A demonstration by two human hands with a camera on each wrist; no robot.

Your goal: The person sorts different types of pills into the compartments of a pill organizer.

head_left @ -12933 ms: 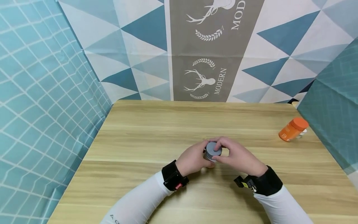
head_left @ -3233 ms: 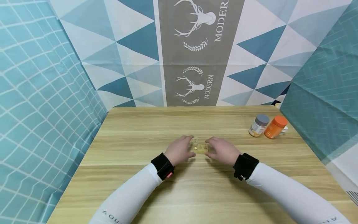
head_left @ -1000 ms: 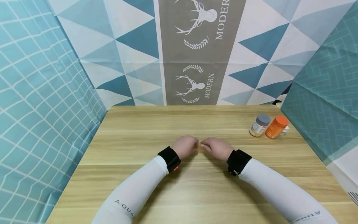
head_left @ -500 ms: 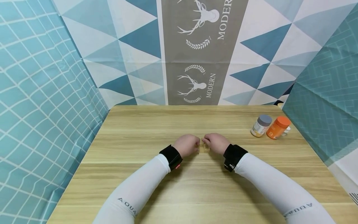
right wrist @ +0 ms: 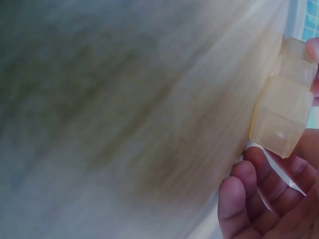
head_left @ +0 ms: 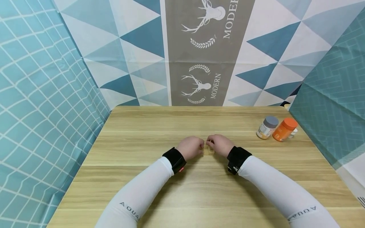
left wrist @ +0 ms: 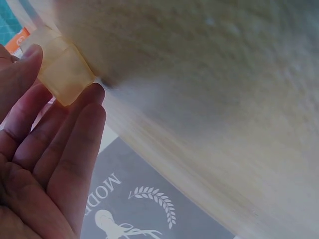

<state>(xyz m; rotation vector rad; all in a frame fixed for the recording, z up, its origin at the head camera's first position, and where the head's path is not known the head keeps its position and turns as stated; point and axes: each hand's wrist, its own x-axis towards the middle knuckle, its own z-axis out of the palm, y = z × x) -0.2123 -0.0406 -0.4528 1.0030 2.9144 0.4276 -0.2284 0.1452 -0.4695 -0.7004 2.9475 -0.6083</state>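
Note:
A small pill box (head_left: 211, 150) of translucent, yellowish plastic with several compartments lies between the two hands, mostly covered by them in the head view. My left hand (head_left: 190, 147) grips one end; in the left wrist view its thumb (left wrist: 31, 55) lies on the pill box (left wrist: 67, 74) and the fingers are bent at its far side. At the other end, my right hand (head_left: 220, 144) has its fingers curled against the box. The right wrist view shows the box (right wrist: 281, 114) above those fingers (right wrist: 234, 199); the right thumb is out of sight there.
A white bottle with a grey cap (head_left: 267, 127) stands at the right rear of the wooden table (head_left: 142, 126). Beside it is an orange bottle (head_left: 285, 129), and a white-capped container (head_left: 293, 132) is partly hidden behind. Patterned cloth (head_left: 196, 63) hangs along the back edge.
Both hands held the grey-capped bottle earlier; it now stands by the orange one. Later, spread fingers flanked the pill box, a lid up and a pill visible inside. Now the fingers are curled together on it.

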